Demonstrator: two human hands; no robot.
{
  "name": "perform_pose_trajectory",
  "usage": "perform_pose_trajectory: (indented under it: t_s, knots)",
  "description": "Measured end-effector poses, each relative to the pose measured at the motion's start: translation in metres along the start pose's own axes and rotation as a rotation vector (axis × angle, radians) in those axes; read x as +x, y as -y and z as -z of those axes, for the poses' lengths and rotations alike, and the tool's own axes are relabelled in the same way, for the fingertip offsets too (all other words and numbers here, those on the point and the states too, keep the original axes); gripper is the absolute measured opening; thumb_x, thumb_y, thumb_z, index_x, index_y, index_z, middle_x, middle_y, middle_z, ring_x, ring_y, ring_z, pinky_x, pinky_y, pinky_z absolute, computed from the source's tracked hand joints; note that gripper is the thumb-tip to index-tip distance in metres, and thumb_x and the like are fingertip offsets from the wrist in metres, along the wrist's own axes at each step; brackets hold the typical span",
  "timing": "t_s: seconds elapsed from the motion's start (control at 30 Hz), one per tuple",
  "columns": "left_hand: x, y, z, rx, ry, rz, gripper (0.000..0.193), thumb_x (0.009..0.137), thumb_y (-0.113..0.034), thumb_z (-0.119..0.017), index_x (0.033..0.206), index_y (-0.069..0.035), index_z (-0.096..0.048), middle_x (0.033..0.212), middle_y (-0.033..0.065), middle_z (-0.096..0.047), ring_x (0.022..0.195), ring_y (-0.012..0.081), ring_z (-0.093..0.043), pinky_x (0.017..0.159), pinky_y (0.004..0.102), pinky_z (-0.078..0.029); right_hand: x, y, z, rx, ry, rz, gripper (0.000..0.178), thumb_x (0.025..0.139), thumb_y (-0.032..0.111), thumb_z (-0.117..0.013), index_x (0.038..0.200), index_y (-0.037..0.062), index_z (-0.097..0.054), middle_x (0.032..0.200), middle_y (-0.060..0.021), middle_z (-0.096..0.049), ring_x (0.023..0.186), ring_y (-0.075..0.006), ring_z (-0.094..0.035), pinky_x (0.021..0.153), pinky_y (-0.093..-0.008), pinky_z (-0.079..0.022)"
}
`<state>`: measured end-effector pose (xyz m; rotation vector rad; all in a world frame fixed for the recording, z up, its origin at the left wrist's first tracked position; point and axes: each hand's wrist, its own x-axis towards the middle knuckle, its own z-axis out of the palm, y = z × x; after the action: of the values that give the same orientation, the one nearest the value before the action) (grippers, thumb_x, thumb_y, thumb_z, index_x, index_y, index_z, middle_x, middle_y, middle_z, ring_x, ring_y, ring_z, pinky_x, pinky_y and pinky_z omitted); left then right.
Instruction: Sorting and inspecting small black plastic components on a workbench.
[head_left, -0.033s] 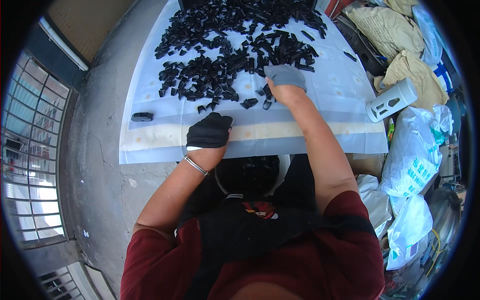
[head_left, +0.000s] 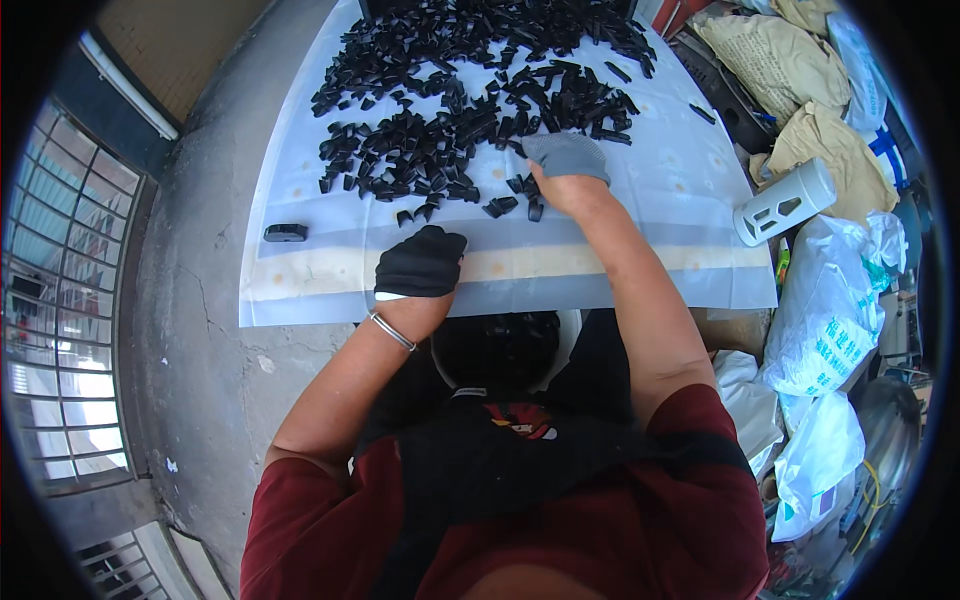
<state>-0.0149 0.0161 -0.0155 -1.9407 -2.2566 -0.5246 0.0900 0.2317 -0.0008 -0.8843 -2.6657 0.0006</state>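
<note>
Many small black plastic pieces (head_left: pixel 420 140) lie heaped over a table covered with a pale plastic sheet (head_left: pixel 690 170). My left hand (head_left: pixel 420 262), in a black glove, rests at the sheet's near edge with its fingers curled closed; whatever it may hold is hidden. A grey glove covers my right hand (head_left: pixel 568 165), which reaches to the front right of the heap. Its thumb side is beside some loose pieces (head_left: pixel 525 187), while its other fingers are mostly hidden under the hand. In front of my left hand lie a few stray pieces (head_left: pixel 412 215).
A larger black block (head_left: pixel 285 233) sits alone at the table's left. By the right edge lies a white cylinder with cut-out openings (head_left: pixel 785 202). Sacks and plastic bags (head_left: pixel 825 310) crowd the right side. Under the table edge, between my legs, is a dark rounded container (head_left: pixel 497 350).
My right hand has shifted slightly left and toward me, beside the loose pieces. My left hand has barely moved.
</note>
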Motion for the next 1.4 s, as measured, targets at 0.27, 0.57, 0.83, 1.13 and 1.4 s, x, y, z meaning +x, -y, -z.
perform_pose_trajectory:
  t_s: [0.27, 0.57, 0.83, 1.13, 1.4]
  knots:
    - [-0.007, 0.012, 0.004, -0.215, -0.151, 0.098, 0.015, 0.078, -0.013, -0.054, 0.089, -0.005, -0.061, 0.081, 0.0139, -0.062, 0.07, 0.0287, -0.06, 0.062, 0.035, -0.048, -0.033, 0.008, 0.016, 0.09, -0.154, 0.101, 0.025, 0.081, 0.022, -0.054, 0.1, 0.0064, -0.06, 0.1, -0.0143, -0.059, 0.092, -0.0315, -0.055, 0.08, -0.0414, -0.043]
    - [-0.016, -0.015, -0.005, -1.801, -0.021, 0.59, 0.014, 0.082, -0.005, -0.058, 0.095, -0.001, -0.058, 0.083, 0.0061, -0.062, 0.073, 0.0135, -0.059, 0.062, 0.0247, -0.047, -0.106, 0.074, 0.037, 0.296, -0.283, 0.515, 0.024, 0.077, 0.016, -0.06, 0.099, 0.0074, -0.058, 0.084, -0.0095, -0.06, 0.073, -0.0244, -0.057, 0.065, -0.0351, -0.043]
    - [-0.025, -0.024, 0.001, -1.433, 0.106, 0.528, 0.027, 0.088, -0.026, -0.051, 0.094, -0.001, -0.06, 0.075, 0.004, -0.06, 0.065, 0.0095, -0.054, 0.058, 0.0245, -0.043, -0.118, 0.075, 0.03, 0.315, -0.103, 0.377, 0.022, 0.074, 0.02, -0.063, 0.091, 0.0055, -0.059, 0.085, -0.0081, -0.06, 0.073, -0.0251, -0.056, 0.065, -0.0342, -0.041]
    - [-0.025, -0.014, -0.006, -1.312, -0.069, 0.532, 0.039, 0.092, -0.034, -0.042, 0.075, -0.002, -0.056, 0.056, 0.0005, -0.049, 0.05, 0.0087, -0.043, 0.046, 0.0249, -0.035, -0.116, 0.073, 0.052, 0.39, -0.03, 0.336, 0.021, 0.079, 0.022, -0.061, 0.091, 0.0044, -0.06, 0.081, -0.0096, -0.06, 0.073, -0.0264, -0.056, 0.065, -0.0369, -0.042]
    - [-0.02, -0.02, 0.011, -0.936, -0.113, 0.318, 0.037, 0.093, -0.028, -0.038, 0.072, -0.001, -0.053, 0.055, 0.0093, -0.051, 0.049, 0.0238, -0.047, 0.05, 0.0343, -0.039, -0.117, 0.075, 0.049, 0.206, 0.015, 0.4, 0.014, 0.078, 0.02, -0.058, 0.082, 0.0065, -0.061, 0.077, -0.0063, -0.06, 0.071, -0.0243, -0.056, 0.064, -0.0366, -0.043]
